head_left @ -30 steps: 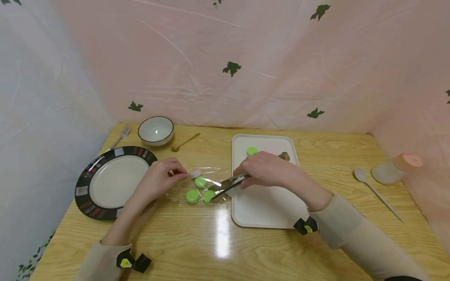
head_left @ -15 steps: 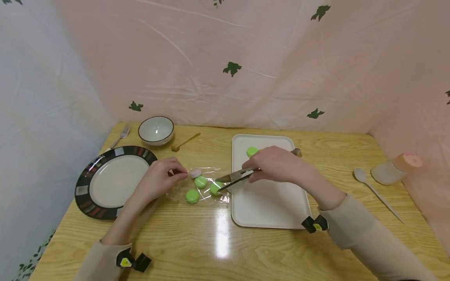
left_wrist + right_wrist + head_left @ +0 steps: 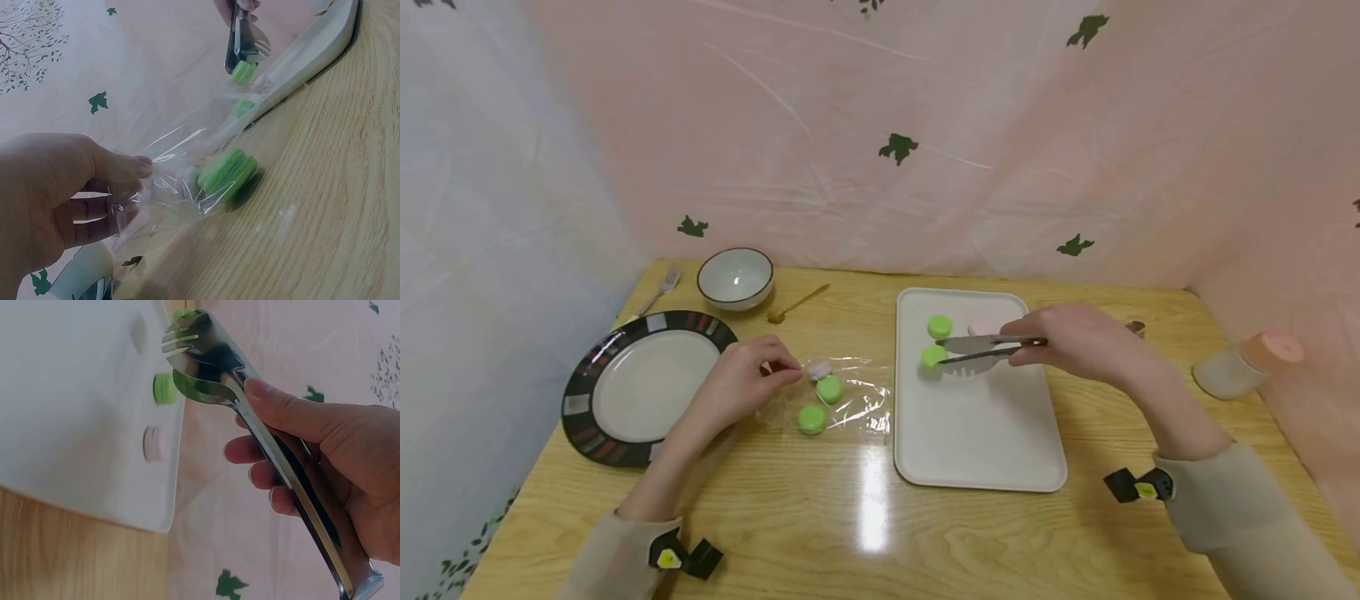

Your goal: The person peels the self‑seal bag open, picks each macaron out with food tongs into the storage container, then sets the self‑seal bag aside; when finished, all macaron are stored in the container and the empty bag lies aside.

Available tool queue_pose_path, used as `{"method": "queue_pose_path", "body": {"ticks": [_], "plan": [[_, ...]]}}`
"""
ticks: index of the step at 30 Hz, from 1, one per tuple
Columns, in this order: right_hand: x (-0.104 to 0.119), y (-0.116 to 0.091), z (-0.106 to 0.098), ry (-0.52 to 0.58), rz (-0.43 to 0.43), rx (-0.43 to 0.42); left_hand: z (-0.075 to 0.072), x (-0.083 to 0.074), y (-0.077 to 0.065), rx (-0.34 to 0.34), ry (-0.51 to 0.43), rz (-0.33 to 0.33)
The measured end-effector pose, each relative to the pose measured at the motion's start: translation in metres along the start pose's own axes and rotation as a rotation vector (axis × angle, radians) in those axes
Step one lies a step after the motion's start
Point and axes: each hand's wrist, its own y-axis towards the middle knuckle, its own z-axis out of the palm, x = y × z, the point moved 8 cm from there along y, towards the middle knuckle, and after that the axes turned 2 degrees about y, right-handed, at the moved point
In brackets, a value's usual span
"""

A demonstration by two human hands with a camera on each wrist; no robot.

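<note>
My right hand [image 3: 1078, 342] grips metal serving tongs [image 3: 269, 434], one end spoon-shaped and the other fork-like. At the tong tips is a green macaron [image 3: 933, 357], held over the left part of a white rectangular tray [image 3: 981, 454]. Behind it on the tray sit another green macaron [image 3: 939, 326] and a pale pink macaron [image 3: 152, 444], partly hidden by the tongs in the head view. My left hand [image 3: 737, 383] pinches the edge of a clear plastic bag [image 3: 178, 144]. Inside the bag lie two green macarons [image 3: 812, 419] and a pale pink one [image 3: 819, 369].
A dark-rimmed plate [image 3: 651, 387] stands left, partly behind my left forearm. Further back are a fork [image 3: 662, 287], a white bowl [image 3: 735, 279] and a small gold spoon [image 3: 797, 304]. A jar with a peach lid [image 3: 1243, 364] stands at the right edge.
My right hand has moved right with the tongs, taking one green macaron out of the bag and over the tray. My left hand has stayed at the bag's edge.
</note>
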Motion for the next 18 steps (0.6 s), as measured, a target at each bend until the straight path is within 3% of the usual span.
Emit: {"method": "queue_pose_path", "body": {"ticks": [6,18], "plan": [[-0.021,-0.008,0.006,-0.015,0.063,-0.036,0.0,0.0,-0.001,-0.002,-0.006,0.008],[-0.022,-0.005,0.016,-0.025,0.072,-0.034,-0.001,0.001,0.0,0.0,-0.01,0.006]]}}
